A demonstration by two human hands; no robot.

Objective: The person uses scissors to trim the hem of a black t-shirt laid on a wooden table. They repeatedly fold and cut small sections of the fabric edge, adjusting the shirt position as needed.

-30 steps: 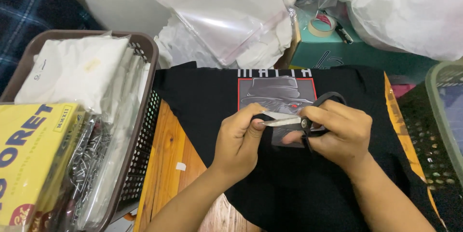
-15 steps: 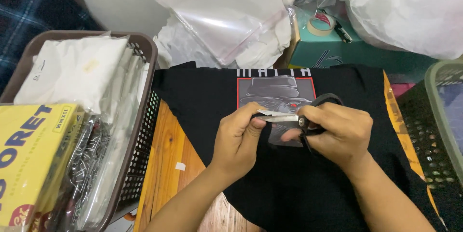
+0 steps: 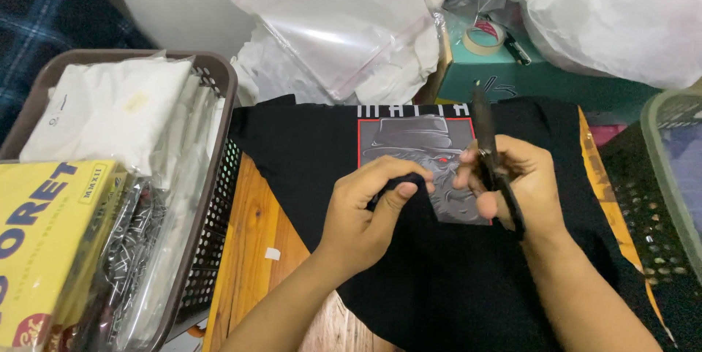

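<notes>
Black shirt (image 3: 409,264) flat on table, centre. My left hand (image 3: 369,209) pinches a fold of it. My right hand (image 3: 523,187) grips scissors (image 3: 491,162), blades now raised and pointing far (earlier level at the pinch). Cut likely done. Basket (image 3: 219,89) left.

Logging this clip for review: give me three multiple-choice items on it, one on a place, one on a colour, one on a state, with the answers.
1. Where does the brown basket stand?
A. left of the black shirt
B. on the shirt
C. behind the teal box

2. What colour frames the shirt's print?
A. green
B. red
C. blue

3. What does the right hand hold?
A. tape roll
B. nothing
C. black scissors

Answers: 1 A, the basket sits at the shirt's left edge. 2 B, a red line borders the grey picture. 3 C, fingers grip the handles, blades pointing away.
</notes>
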